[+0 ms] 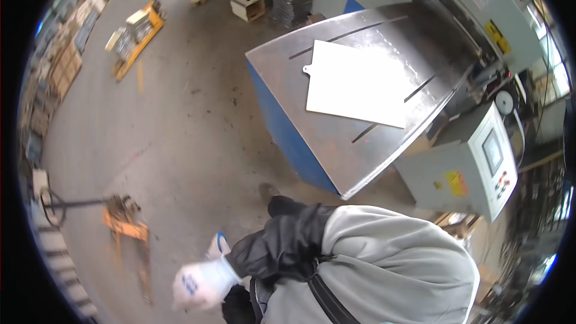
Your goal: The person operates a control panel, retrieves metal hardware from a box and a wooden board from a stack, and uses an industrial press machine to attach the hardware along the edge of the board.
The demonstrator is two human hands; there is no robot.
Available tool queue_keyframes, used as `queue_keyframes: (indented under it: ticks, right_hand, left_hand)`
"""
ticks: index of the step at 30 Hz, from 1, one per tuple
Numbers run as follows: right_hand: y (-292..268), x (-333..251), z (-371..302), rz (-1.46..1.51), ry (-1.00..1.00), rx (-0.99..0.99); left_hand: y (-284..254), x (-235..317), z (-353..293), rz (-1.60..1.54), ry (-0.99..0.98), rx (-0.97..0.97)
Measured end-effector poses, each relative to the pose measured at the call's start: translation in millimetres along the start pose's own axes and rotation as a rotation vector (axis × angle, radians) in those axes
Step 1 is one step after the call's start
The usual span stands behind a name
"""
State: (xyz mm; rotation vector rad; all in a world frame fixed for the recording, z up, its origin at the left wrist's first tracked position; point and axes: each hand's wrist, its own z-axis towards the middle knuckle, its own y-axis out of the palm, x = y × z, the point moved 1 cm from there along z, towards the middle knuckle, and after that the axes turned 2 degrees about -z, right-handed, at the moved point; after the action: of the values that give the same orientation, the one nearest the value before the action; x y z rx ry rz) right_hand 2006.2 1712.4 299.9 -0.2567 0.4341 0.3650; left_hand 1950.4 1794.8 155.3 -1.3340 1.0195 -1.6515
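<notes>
Left hand (201, 285) gloved, loosely curled, holding nothing; right hand out of sight

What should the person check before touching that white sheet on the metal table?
1. Sheet lies flat on the table: ok.
2. Nothing lies on top of the sheet: ok.
3. Left hand is gloved: ok.
4. Left hand is free: cannot tell, it is blurred.
5. Right hand is ready: cannot tell, out of view.
6. Floor between the person and the table has nothing in the way: ok; the orange pallet jack stands off to the left.
</notes>
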Motion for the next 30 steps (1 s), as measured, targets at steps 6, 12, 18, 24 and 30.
queue_keyframes:
  ticks: [6, 12, 18, 24, 30]
  right_hand:
    - [25.7, 78.4, 121.3, -0.098, -0.541, -0.273]
    - [-90.1, 206.3, 184.8, -0.085, -0.531, -0.401]
    - [-320.4, 344.8, 178.2, -0.606, -0.009, -0.427]
    - [-537.8, 284.8, 151.8, -1.135, 0.901, -0.128]
    - [-591.3, 171.4, 26.1, -1.908, 1.749, 0.708]
  left_hand:
    - [9.7, -81.7, 83.5, -0.128, -0.306, -0.189]
    - [47.9, -143.1, 190.0, -0.214, -0.504, -0.453]
    - [98.4, -205.2, 312.2, -0.176, -0.504, -0.771]
    - [116.2, -286.5, 537.4, -0.209, -0.545, -0.804]
    - [153.7, -284.7, 884.3, -0.366, -0.487, -0.49]
